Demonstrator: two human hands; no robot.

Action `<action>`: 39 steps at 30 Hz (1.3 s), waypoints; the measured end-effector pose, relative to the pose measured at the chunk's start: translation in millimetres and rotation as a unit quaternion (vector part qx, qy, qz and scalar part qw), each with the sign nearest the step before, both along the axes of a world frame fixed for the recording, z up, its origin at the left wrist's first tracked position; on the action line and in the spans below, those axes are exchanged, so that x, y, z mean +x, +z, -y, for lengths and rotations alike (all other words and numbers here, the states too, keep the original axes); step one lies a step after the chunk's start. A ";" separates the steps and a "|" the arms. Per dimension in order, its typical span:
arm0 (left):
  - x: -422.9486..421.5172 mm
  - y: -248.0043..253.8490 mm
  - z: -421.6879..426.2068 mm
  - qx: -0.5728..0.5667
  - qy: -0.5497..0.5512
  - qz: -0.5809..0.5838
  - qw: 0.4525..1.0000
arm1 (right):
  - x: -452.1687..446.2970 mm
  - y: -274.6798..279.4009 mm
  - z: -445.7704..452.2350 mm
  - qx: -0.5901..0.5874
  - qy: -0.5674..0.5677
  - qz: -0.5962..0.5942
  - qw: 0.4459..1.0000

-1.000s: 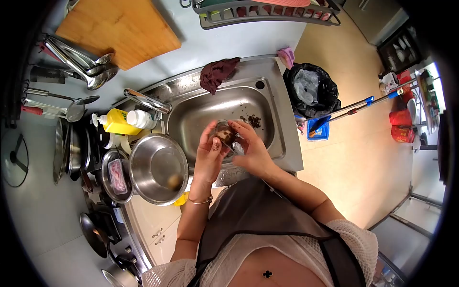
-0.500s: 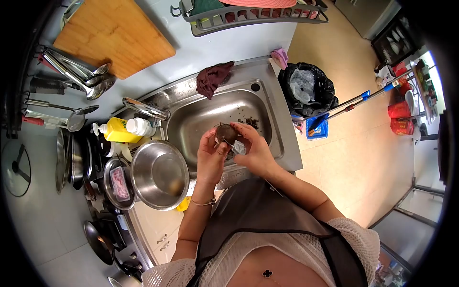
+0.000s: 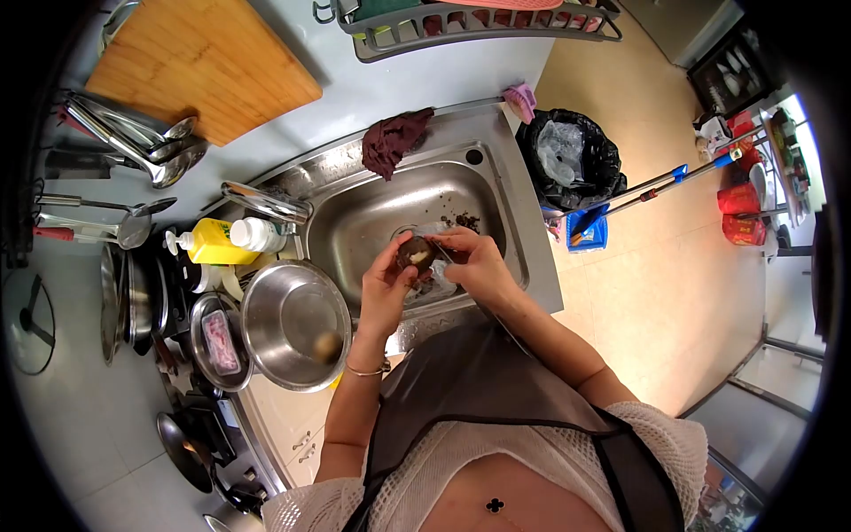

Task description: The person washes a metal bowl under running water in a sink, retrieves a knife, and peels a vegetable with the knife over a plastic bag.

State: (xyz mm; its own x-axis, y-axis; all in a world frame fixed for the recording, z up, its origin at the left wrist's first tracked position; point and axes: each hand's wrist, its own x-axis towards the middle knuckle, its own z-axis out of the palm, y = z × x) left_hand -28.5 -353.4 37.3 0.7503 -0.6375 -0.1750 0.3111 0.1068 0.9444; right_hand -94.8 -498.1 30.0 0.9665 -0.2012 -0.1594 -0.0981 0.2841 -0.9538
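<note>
Over the sink (image 3: 363,213), my left hand (image 3: 385,282) is closed around a round, brown, rough-skinned vegetable (image 3: 415,255) with a pale bare patch; its exact kind I cannot make out. My right hand (image 3: 480,270) is closed close beside it on a slim metal blade (image 3: 441,254), which points at the vegetable; its handle is hidden in the fingers. Below the hands, a crumpled clear plastic bag (image 3: 436,285) lies in the sink. Dark scraps (image 3: 464,222) are scattered on the sink bottom. A steel bowl (image 3: 288,306) on the left holds one blurred, pale round piece (image 3: 327,346).
The faucet (image 3: 266,202), yellow soap bottle (image 3: 220,241) and white bottle (image 3: 255,235) stand left of the sink. A dark red cloth (image 3: 394,146) hangs over its back rim. A black-lined trash bin (image 3: 605,168) is at right. A packet of pink meat (image 3: 221,341) sits beside the bowl.
A pale patch now shows on the vegetable, which looked brown all over before. My right hand has shifted slightly, and the blade is now visible. The view has tilted a little.
</note>
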 end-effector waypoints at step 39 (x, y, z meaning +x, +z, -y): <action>3.8 -30.9 5.2 -0.083 -0.022 -0.099 0.991 | -2.2 2.0 -26.3 -0.137 -0.172 0.010 0.976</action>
State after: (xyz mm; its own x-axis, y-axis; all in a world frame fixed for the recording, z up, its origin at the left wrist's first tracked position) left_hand -24.7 -358.7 6.4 0.6816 -0.7019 -0.2068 0.4974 0.2371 0.8345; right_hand -97.0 -471.7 32.0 0.8368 -0.5463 -0.0356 -0.0217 0.0318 -0.9993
